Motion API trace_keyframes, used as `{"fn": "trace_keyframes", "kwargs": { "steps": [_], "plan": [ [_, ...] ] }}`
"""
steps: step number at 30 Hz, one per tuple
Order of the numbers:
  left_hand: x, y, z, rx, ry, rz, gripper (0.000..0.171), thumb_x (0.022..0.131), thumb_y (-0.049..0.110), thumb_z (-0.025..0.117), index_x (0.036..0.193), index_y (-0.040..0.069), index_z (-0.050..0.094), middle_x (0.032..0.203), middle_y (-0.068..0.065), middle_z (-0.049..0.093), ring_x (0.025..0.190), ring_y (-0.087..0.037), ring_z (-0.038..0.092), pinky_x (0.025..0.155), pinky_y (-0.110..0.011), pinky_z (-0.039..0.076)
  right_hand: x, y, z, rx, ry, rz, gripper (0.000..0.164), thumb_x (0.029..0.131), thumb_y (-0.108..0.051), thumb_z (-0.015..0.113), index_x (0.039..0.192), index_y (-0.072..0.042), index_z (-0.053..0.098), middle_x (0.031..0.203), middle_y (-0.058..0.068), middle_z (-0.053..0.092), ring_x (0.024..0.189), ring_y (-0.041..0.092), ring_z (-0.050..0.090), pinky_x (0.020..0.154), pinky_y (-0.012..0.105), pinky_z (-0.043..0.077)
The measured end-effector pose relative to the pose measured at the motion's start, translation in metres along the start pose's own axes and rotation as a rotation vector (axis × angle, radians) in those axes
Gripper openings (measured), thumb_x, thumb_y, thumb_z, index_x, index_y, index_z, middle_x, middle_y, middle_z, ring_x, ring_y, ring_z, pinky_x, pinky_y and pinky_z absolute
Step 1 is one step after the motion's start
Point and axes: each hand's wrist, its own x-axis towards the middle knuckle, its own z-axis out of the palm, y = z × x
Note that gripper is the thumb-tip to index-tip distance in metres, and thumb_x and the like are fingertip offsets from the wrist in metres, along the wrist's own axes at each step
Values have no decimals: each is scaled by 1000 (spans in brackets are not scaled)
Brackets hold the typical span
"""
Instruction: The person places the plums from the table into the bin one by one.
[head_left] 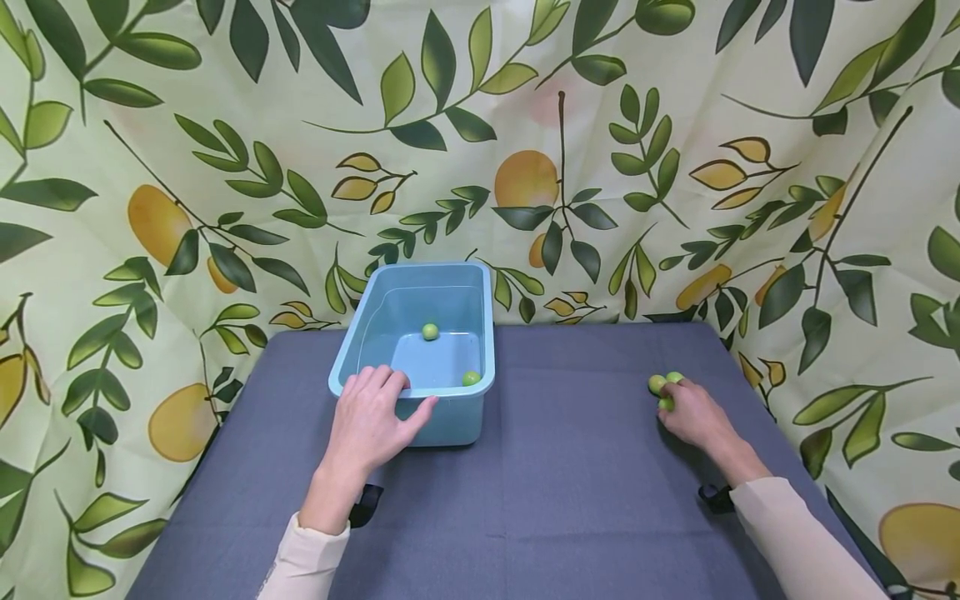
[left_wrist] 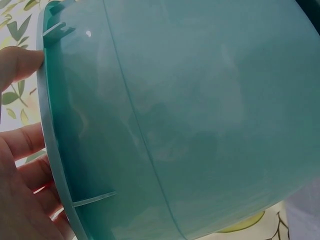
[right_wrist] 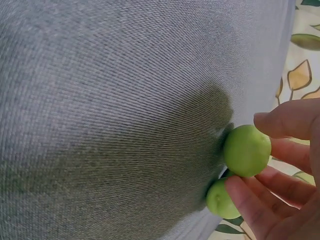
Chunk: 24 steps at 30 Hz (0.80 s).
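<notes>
My left hand (head_left: 369,419) lies over the near rim of a light-blue plastic tub (head_left: 483,333), its fingers bent over the edge and thumb spread to the right. In the left wrist view the fingers (left_wrist: 27,142) meet the rim beside the tub's outer wall (left_wrist: 190,110). Two small round green fruits, one farther back (head_left: 430,332) and one nearer (head_left: 471,378), lie inside. On the right, my right hand (head_left: 699,414) holds a green fruit (right_wrist: 247,151) between thumb and finger at the cloth. Another fruit (right_wrist: 220,199) touches the fingers. The head view shows three fruits clustered there.
A dark blue-grey cloth (head_left: 570,467) covers the table, which stretches between the tub and the right-hand fruits. Behind and on both sides hangs a white curtain (head_left: 450,183) printed with leaves and yellow fruit. Dark straps (head_left: 366,505) circle the wrists.
</notes>
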Motion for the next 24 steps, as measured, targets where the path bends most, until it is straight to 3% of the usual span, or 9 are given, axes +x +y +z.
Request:
{"fn": "trace_keyframes", "kwargs": {
  "steps": [12,24],
  "plan": [
    [-2,-1,1,7,11,10,37,80,41,76,79,8,62,74,-2,54,68,-25,50,63,-37,38,2,1,5,74,32,-65,23,80,-5,72,100,5,69,93,17,62,82,32,56,73,49,46],
    [-2,0,1,2,-3,3,36,82,42,75,80,8,63,74,-2,55,68,-25,51,64,-37,38,1,-6,9,175,44,-50,29,83,-8,76,108,6,71,95,15,72,89,32,65,83,52,49]
  ]
}}
